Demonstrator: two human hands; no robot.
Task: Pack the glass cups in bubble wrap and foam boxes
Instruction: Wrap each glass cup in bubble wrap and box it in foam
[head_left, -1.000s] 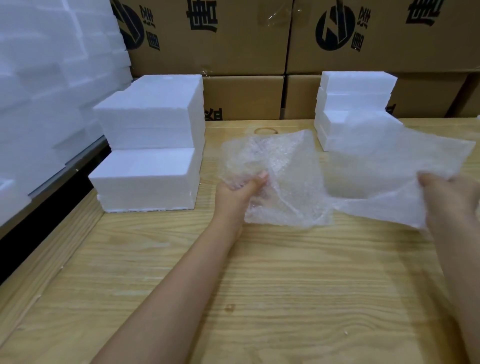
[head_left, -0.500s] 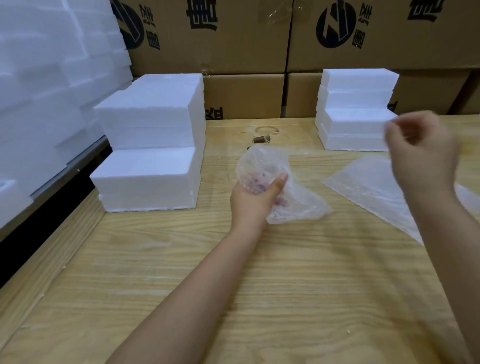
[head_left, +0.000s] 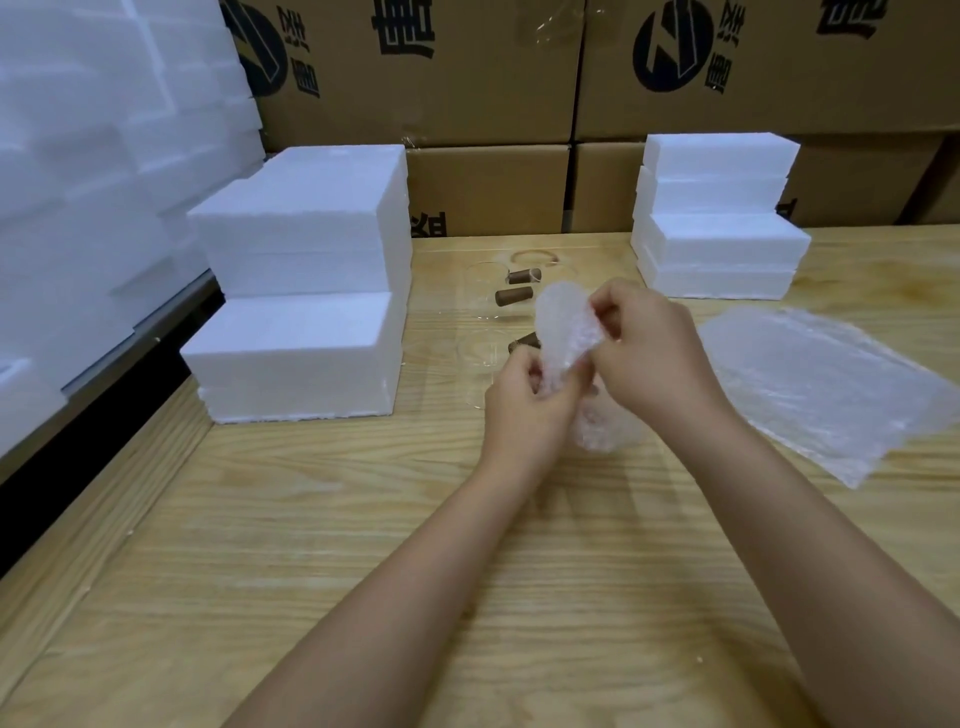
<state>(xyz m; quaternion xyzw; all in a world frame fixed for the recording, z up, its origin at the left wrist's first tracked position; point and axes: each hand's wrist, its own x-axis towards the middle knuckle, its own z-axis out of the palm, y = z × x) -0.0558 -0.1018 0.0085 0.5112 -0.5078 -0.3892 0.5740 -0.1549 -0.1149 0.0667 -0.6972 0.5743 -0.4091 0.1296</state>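
1. Head view, the hands: a bubble-wrap bundle (head_left: 563, 332) is held just above the table (head_left: 363, 545). It is gripped low down by the left hand (head_left: 524, 402), whose fingers are curled round it. Its upper flap is pinched between thumb and fingers of the right hand (head_left: 649, 358).
2. Head view, the task's things: what is inside the bundle is hidden by the wrap, so a cup there can only be presumed. Unwrapped glass cups (head_left: 491, 291) with brown parts are faintly seen on the table just behind the hands.
3. Foam boxes (head_left: 306, 322) are stacked closed at the left, and a second stack (head_left: 717, 228) stands at the right rear. Spare bubble-wrap sheets (head_left: 826, 384) lie flat beside the right forearm.
4. The step in hand is judged to be the closing of the wrap. The flap should be drawn snug and tucked over the open end, so that no glass is left bare.
5. The lower grip should be kept firm but not crushing. The bundle is best kept low over the table in case it slips.
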